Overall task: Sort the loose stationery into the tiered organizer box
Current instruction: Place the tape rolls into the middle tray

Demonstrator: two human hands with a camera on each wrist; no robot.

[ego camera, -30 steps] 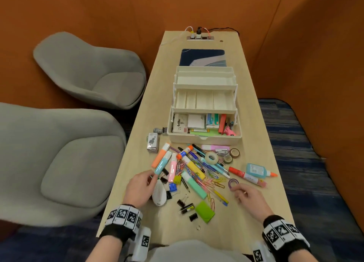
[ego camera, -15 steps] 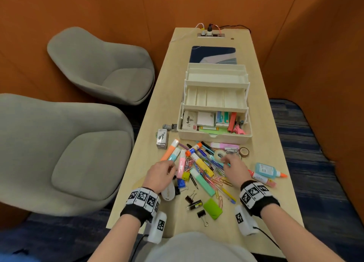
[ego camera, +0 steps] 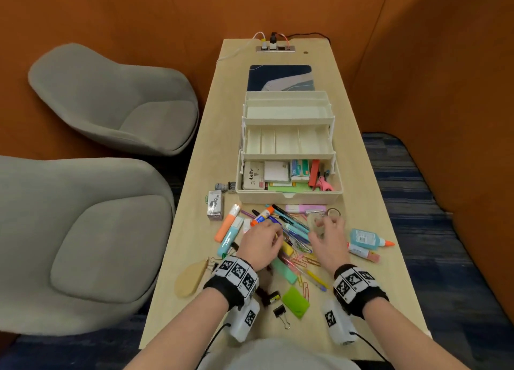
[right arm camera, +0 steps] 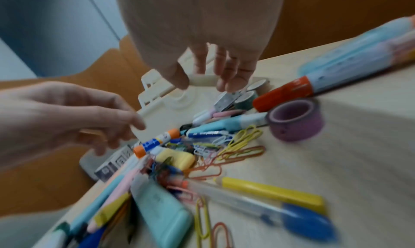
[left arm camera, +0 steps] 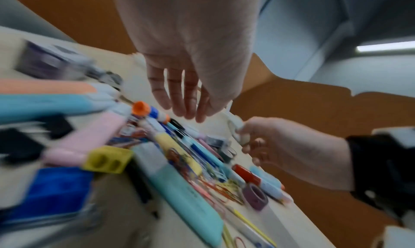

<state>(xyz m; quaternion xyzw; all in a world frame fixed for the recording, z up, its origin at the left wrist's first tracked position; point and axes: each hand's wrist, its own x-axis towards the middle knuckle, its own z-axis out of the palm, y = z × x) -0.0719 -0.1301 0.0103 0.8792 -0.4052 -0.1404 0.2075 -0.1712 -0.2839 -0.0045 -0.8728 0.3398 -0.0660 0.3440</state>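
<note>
The cream tiered organizer box point(ego camera: 288, 197) stands open mid-table, its bottom tier holding boxes, pads and a red item. In front of it lies a pile of loose pens, highlighters and paper clips point(ego camera: 294, 230). My right hand point(ego camera: 319, 225) pinches a clear tape roll point(ego camera: 313, 220) at the pile's right side, just above the table; the right wrist view shows thumb and fingers on the tape roll point(right arm camera: 202, 79). My left hand point(ego camera: 274, 229) hovers over the pens with straight fingers point(left arm camera: 186, 101) and holds nothing.
A blue glue bottle point(ego camera: 364, 238) and a red-capped glue stick point(ego camera: 361, 253) lie right of the pile, with a purple tape roll point(right arm camera: 294, 120) nearby. Binder clips point(ego camera: 281, 312) and a green pad point(ego camera: 295, 301) sit near me. Two grey chairs point(ego camera: 111, 97) stand left of the table.
Both hands moved forward from the pile's near edge into its middle. The right hand took hold of the clear tape roll. The left hand left the white oval item.
</note>
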